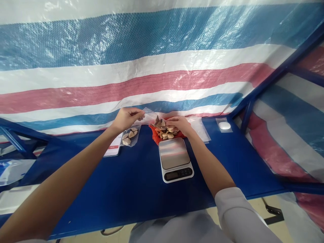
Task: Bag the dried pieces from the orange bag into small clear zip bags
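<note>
Closest in, a pale grey sleeve [230, 206] covers the upper part of the right arm, above the near edge of a glossy dark blue tabletop [131, 189]. At the left end of the table lie a shallow white tray [17, 199] and, just beyond it, a clear plastic packet with blue print [15, 172].

Farther in, a white rectangular digital scale [175, 158] with a silvery square plate stands between the forearms, its dark display strip on the near side. To its left, beyond the left forearm, a flat white rectangular object with a red band [113, 148] lies partly covered by that arm. Just beside it is a small clear plastic bag of pale brown pieces [130, 136].

Right behind the scale, a crumpled red plastic bag [156, 135] lies open around a heap of tan and brown slices [167, 134]. Above it, the left hand [128, 118] pinches the edge of a thin transparent bag [150, 115] between thumb and fingers; darker brown pieces [160, 122] show at its right part. The right hand [181, 124] reaches over the heap, fingertips at these pieces; whether it grips them or the film, I cannot tell.

Beside the right wrist lie flat clear bags [200, 129], and farther right a round white object in a clear sleeve [224, 126]. Behind everything hangs a shiny woven plastic sheet striped blue, white and red [152, 37].
</note>
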`<state>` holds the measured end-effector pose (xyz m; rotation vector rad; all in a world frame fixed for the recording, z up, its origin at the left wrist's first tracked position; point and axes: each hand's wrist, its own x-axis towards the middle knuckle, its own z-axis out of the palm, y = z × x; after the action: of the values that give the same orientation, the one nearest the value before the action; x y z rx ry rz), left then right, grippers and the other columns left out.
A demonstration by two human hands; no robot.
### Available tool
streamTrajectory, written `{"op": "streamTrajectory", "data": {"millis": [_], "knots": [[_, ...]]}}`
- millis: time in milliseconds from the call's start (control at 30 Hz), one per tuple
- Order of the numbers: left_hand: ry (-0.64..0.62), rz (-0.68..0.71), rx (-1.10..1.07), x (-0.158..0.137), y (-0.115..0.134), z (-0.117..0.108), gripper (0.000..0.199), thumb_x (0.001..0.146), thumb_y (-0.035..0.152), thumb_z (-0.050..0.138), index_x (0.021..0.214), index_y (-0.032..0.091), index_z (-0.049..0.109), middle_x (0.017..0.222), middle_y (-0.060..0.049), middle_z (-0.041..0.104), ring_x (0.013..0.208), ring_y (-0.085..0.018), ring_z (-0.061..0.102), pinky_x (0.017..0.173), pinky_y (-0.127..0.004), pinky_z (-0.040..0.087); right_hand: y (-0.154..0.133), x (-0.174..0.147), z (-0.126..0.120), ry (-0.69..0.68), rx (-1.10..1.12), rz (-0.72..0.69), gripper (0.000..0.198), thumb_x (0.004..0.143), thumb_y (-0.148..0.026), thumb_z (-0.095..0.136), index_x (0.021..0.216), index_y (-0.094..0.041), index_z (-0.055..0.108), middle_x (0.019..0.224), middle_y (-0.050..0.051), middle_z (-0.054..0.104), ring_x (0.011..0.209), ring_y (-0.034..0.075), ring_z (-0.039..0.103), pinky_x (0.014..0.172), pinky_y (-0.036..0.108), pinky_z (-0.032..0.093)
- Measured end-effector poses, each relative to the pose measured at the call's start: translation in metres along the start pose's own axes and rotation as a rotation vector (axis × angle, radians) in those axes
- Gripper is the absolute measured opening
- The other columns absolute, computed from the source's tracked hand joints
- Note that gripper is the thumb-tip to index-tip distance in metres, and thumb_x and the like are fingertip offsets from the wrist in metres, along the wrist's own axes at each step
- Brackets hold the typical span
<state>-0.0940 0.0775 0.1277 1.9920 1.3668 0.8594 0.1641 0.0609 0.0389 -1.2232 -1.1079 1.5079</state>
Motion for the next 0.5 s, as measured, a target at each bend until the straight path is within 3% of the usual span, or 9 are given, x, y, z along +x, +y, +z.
{"op": "streamTrajectory", "data": {"millis": [267, 500], "knots": [[-0.054, 0.052, -0.07, 0.002, 0.001, 0.002, 0.04, 0.071, 0.056, 0.078, 0.084, 0.018, 0.077, 0.072, -0.005, 0.074, 0.067, -0.018, 0.067, 0.065, -0.029, 0.054, -0.017, -0.01, 0.014, 0.066, -0.024, 0.072, 0.011, 0.078, -0.025, 0.075, 0.083, -0.015, 0.078, 0.073, 0.006, 0.076, 0.073, 0.018, 0.073, 0.051, 0.019, 0.052], [0.026, 0.061, -0.077, 0.002, -0.001, 0.001, 0.038, 0.075, 0.054, 0.076, 0.079, 0.016, 0.077, 0.066, -0.005, 0.071, 0.062, -0.017, 0.065, 0.059, -0.027, 0.052, -0.006, -0.003, 0.011, 0.084, -0.113, 0.009, 0.008, 0.078, -0.021, 0.073, 0.081, -0.017, 0.078, 0.07, 0.003, 0.075, 0.066, 0.016, 0.071, 0.05, 0.02, 0.053]]}}
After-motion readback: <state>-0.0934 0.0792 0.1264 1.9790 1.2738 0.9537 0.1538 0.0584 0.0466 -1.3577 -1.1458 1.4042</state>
